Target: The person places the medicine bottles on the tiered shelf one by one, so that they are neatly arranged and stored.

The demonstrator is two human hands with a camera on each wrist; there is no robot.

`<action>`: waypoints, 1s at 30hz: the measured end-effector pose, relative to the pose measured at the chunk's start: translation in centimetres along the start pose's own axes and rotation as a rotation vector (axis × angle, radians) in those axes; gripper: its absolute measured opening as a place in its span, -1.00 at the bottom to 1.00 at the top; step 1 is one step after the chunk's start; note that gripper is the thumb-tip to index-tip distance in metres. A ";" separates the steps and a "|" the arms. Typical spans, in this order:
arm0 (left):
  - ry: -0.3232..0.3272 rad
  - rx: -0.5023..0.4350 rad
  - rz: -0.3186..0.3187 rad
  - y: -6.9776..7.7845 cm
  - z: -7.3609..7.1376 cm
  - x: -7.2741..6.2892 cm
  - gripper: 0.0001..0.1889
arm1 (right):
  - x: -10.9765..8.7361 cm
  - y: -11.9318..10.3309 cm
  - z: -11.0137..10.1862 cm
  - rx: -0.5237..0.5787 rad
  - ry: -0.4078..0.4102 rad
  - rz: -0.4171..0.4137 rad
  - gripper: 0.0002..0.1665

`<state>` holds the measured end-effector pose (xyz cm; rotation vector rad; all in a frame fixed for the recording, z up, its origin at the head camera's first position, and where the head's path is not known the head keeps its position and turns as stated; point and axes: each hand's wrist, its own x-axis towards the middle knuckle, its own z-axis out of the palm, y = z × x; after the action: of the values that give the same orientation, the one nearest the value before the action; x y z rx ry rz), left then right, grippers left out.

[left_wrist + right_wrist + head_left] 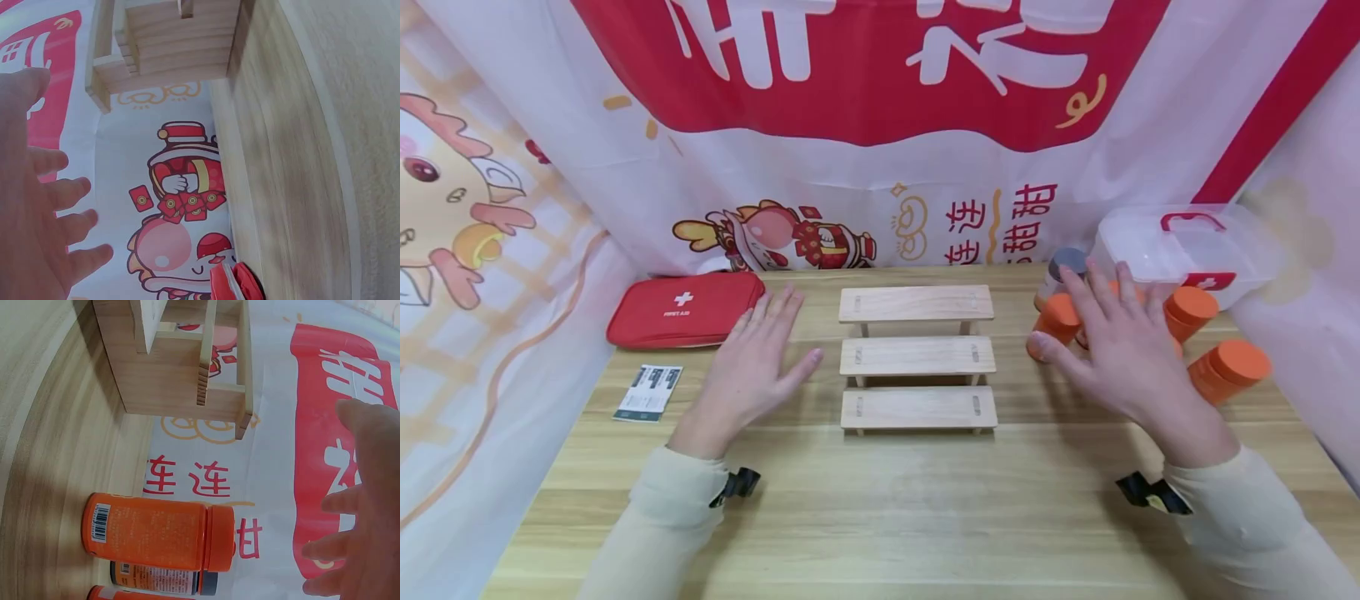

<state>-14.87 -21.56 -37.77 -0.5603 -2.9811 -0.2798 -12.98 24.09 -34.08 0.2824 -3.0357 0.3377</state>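
My left hand (745,367) hovers over the wood-grain table with fingers straight and thumb spread, its fingertips by the right end of a red first aid pouch (685,312). Nothing is in its palm in the left wrist view. On the other side, my right hand (1116,350) is stretched out above several orange bottles (1232,369), partly hiding them. The right wrist view has its fingers apart from an upright orange bottle (147,528), with a dark-capped bottle (159,579) beside it. Between the hands stands a three-step wooden rack (917,357) with bare steps.
A clear plastic box (1255,250) with a red handle and white-cross label stands at the back right. A small printed leaflet (649,392) lies in front of the pouch. Patterned cloth (865,175) hangs along the back and both sides of the table.
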 end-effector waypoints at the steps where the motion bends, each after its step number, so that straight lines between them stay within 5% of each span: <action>1: 0.011 -0.028 -0.002 0.0 -0.1 0.0 -0.07 | -0.1 0.1 -0.1 0.019 0.012 0.002 0.26; 9: 0.083 -0.217 -0.032 0.5 -0.9 -0.8 -0.16 | -1.3 1.4 -0.7 0.184 0.239 0.002 -0.12; 16: 0.101 -0.373 -0.067 0.4 -1.1 -1.5 -0.42 | -2.2 3.0 -0.3 0.372 0.492 -0.091 -0.49; 22: -0.033 -0.493 -0.082 -0.4 -1.0 -2.6 -0.60 | -3.1 4.5 -0.5 0.554 0.461 -0.063 -0.59; 30: -0.158 -0.600 -0.057 -1.2 -0.6 -3.8 -0.60 | -4.9 6.8 -0.5 0.510 0.374 0.091 -0.55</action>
<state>-11.70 -24.09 -37.90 -0.5608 -3.0374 -1.2083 -9.44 31.58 -35.49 0.0904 -2.5553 1.0429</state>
